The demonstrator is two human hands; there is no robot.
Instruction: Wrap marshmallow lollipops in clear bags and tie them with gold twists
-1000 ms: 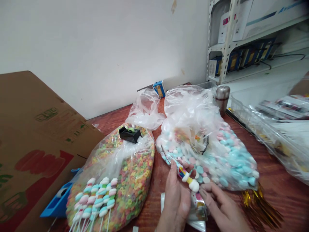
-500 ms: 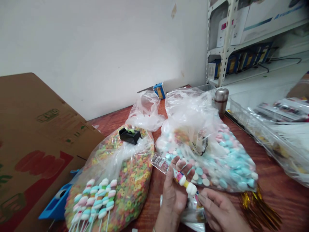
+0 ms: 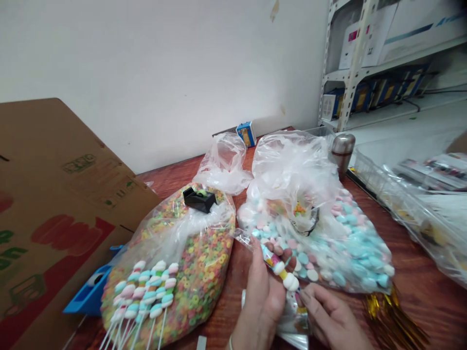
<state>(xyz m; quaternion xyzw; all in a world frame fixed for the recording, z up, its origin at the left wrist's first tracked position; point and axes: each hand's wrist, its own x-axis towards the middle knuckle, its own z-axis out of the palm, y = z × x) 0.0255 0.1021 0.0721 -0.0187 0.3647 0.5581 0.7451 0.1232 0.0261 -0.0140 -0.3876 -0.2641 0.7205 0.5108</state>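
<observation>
My left hand (image 3: pixel 263 294) is palm up, its fingers curled around a slim clear bag with colourful print. White marshmallows (image 3: pixel 290 282) and a yellow ring-shaped piece show between the printed parts, lying across the palm. With thumb and fingertips closed, my right hand (image 3: pixel 328 311) pinches the lower end of this bag beside the marshmallows. Under the hands lie more clear bags (image 3: pixel 292 323), partly hidden. To the left, several marshmallow skewers (image 3: pixel 148 294) in blue, pink and white rest on a big bag of coloured cereal rings (image 3: pixel 204 267).
Behind my hands lies a big bag of pastel marshmallows (image 3: pixel 359 243). A black tape dispenser (image 3: pixel 200 200) sits on the cereal bag. At left are a cardboard box (image 3: pixel 69 204) and a blue dispenser (image 3: pixel 87 294); at right, gold tinsel strips (image 3: pixel 394 318), a metal flask (image 3: pixel 342 153) and a clear tray (image 3: pixel 404 209).
The view has shifted slightly, so the scene sits a little differently in frame. My left fingers have curled somewhat more around the bag; my right hand keeps its pinch.
</observation>
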